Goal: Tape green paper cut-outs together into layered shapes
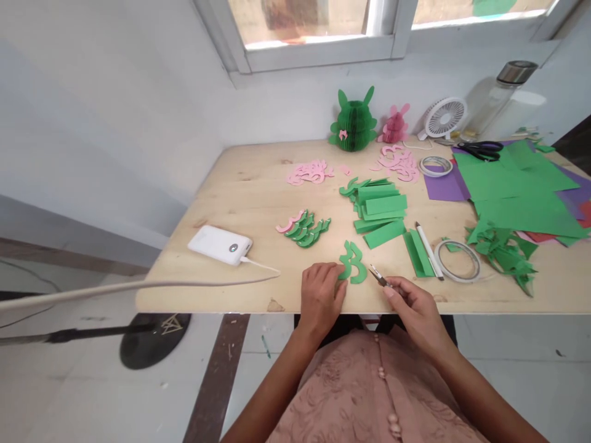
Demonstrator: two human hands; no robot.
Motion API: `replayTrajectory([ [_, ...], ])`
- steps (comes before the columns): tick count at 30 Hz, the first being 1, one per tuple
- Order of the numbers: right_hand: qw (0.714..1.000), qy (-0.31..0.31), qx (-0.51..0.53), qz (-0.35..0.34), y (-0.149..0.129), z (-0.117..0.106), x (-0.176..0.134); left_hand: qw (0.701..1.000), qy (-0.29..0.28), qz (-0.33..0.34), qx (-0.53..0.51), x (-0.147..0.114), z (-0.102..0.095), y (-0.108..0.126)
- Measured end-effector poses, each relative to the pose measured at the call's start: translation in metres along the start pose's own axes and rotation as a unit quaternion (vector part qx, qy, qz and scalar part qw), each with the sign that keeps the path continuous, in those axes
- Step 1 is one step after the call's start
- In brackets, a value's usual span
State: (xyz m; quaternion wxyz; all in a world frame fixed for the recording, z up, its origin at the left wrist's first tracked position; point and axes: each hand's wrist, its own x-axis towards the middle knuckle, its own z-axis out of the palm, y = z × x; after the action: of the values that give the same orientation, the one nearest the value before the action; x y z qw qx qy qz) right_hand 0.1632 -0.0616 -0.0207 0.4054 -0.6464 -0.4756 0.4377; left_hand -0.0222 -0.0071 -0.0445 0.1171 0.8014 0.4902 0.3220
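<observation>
The left hand (321, 292) is lying palm-down at the table's near edge, its fingers close together and their tips touching one of two green curves (358, 264); I cannot tell whether it is gripping the piece or only resting on it. The right hand (413, 304) is holding a small tool (379, 277) between thumb and fingers, its bright tip pointing toward the other curve, just apart from it. Of containers, a clear bottle (496, 104) with a metal cap is standing at the back right, its contents too hard to make out. The pale wooden table (240, 191) is carrying the rest: green strips (381, 206) are piling beyond the curves, a small stack (305, 229) of green pieces and a pink one is lying to their left, and pink cutouts (309, 172) are sitting farther back. A pen (429, 249) is lying beside a tape roll (459, 279), with green scraps (503, 252) just right of it. Scissors (480, 150) are resting on paper sheets (521, 178). A green figure (353, 126), a pink figure (394, 126) and a fan (446, 118) are standing along the wall (286, 104), below a window (318, 52). A power bank (217, 244) is lying at left.
</observation>
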Motion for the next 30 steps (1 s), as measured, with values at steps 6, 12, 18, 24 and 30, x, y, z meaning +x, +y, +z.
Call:
replayTrajectory([
  [6, 1.0, -0.005, -0.014, -0.005, 0.001, 0.0, 0.0, 1.0, 0.004, 0.004, 0.009, -0.002, 0.002, 0.0],
  [12, 1.0, -0.007, -0.011, -0.008, 0.005, -0.001, 0.002, 1.0, 0.006, 0.002, 0.007, -0.003, 0.003, 0.001],
  [18, 0.998, -0.014, 0.037, 0.044, -0.002, 0.001, 0.005, 0.999, 0.037, -0.003, -0.033, -0.002, 0.001, 0.001],
  [24, 0.997, -0.024, 0.05, 0.059, -0.014, 0.006, 0.013, 0.978, 0.068, -0.093, -0.175, -0.001, -0.006, -0.006],
  [30, 0.998, -0.041, 0.034, 0.046, -0.011, 0.009, 0.022, 0.931, 0.066, -0.195, -0.3, 0.0, -0.009, -0.012],
])
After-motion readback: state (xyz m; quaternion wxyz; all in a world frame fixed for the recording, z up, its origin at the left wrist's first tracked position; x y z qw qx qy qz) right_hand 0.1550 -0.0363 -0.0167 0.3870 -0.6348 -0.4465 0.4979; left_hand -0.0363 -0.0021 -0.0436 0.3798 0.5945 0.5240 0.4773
